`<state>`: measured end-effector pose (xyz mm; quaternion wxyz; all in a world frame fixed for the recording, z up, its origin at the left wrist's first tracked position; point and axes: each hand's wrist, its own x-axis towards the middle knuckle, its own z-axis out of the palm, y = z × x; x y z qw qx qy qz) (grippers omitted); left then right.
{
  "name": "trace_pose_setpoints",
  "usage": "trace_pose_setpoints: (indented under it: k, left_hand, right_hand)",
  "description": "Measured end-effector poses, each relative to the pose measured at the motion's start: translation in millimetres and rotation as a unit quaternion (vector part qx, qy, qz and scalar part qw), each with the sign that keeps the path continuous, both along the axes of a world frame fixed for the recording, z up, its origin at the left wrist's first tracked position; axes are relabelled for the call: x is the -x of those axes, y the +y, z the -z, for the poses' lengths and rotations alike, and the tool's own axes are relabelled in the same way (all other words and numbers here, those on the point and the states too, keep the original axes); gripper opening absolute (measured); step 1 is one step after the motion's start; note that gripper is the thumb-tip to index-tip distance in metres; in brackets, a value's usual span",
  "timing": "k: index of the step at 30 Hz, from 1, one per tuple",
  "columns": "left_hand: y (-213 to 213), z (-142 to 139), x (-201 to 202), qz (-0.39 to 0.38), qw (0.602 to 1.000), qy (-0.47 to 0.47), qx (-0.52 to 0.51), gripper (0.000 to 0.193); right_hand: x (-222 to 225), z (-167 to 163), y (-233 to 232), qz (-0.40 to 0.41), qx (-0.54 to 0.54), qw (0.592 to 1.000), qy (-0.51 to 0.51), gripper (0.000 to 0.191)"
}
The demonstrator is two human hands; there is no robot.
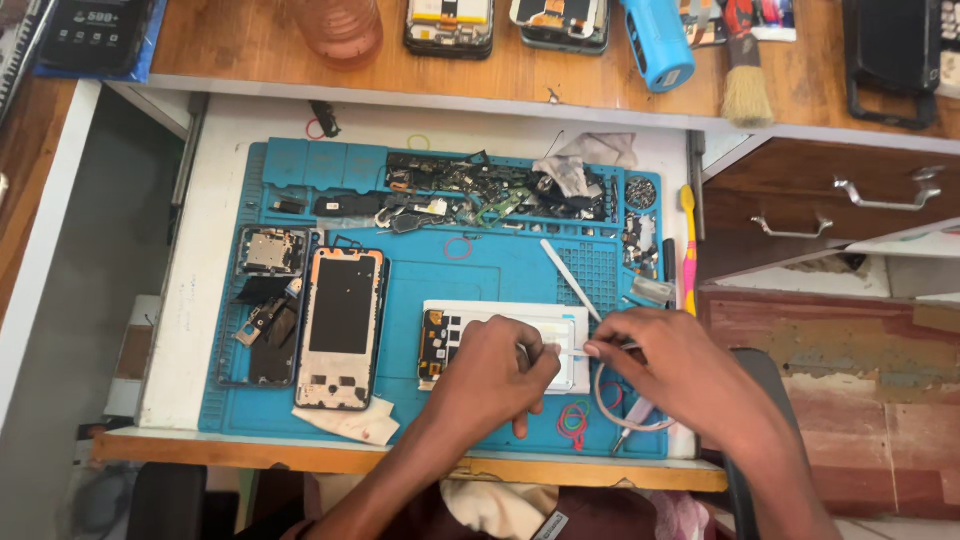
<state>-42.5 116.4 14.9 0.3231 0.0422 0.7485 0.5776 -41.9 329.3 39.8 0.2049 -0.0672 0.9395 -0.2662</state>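
Observation:
My left hand rests on a white phone display panel lying on the blue repair mat, its fingers curled on the panel's right part. My right hand pinches a thin white strip or tool at the panel's right edge, fingertips touching the left hand's. A phone frame with an orange rim lies to the left of the panel. A white spudger lies just behind the panel.
Loose phone parts and screws fill the mat's back trays. A yellow-pink toothbrush lies at the mat's right edge, coloured rubber bands near the front. The wooden desk behind holds phones, a blue tool and a brush. Drawers stand on the right.

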Motion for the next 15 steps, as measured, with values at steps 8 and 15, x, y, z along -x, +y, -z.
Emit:
trace_pose_setpoints:
  k: [8,15]
  left_hand:
    - [10,16,9,-0.007,0.997,-0.071,-0.035,0.029]
    - [14,23,15,0.001,0.995,-0.095,-0.005,0.021]
  right_hand:
    - [-1,-8,4,-0.02,-0.012,1.0,-0.004,0.025]
    - [-4,-15,-1,0.012,-0.041,0.998,-0.043,0.028]
